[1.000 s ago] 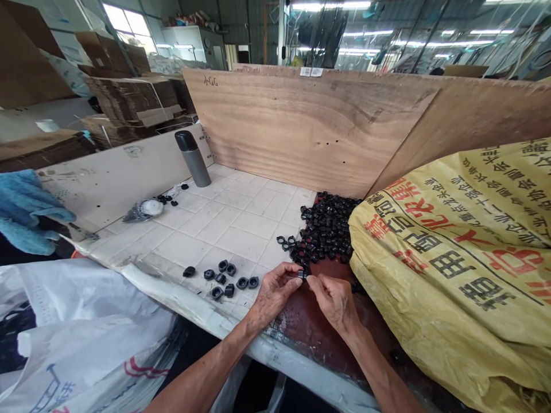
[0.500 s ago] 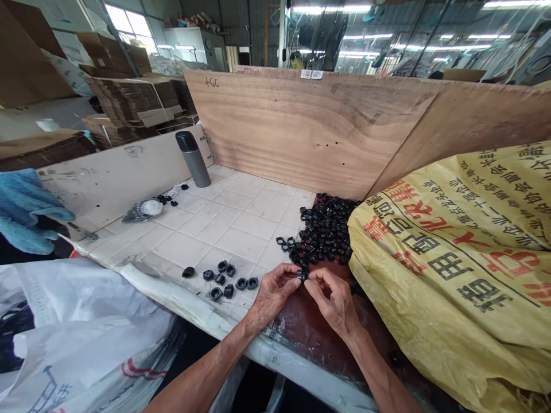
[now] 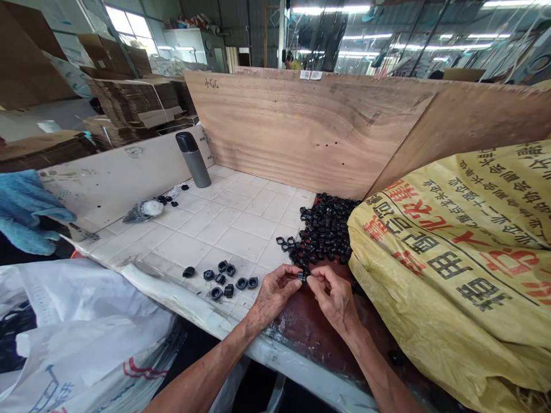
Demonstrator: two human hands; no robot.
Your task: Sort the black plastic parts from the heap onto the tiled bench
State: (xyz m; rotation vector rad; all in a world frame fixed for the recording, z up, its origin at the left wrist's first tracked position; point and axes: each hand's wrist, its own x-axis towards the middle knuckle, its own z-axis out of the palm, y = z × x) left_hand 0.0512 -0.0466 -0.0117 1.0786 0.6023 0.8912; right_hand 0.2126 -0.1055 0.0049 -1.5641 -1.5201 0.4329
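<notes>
My left hand (image 3: 272, 296) and my right hand (image 3: 334, 302) meet at the fingertips over the table's front edge. Both pinch one small black plastic part (image 3: 302, 277) between them. Just behind the hands lies a heap of the same black parts (image 3: 326, 228), spread against the yellow sack (image 3: 456, 252). To the left of my left hand, several black ring-shaped parts (image 3: 227, 281) sit loose on the white tiled tabletop (image 3: 224, 223).
A grey flask with a black cap (image 3: 193, 159) stands at the back left of the table. A clear bag with a white lump (image 3: 144, 210) lies near it. Plywood boards (image 3: 310, 126) wall the back. White plastic sacks (image 3: 81, 338) hang at the front left.
My right hand's fingers have curled and shifted slightly on the small part. The left hand has stayed nearly still.
</notes>
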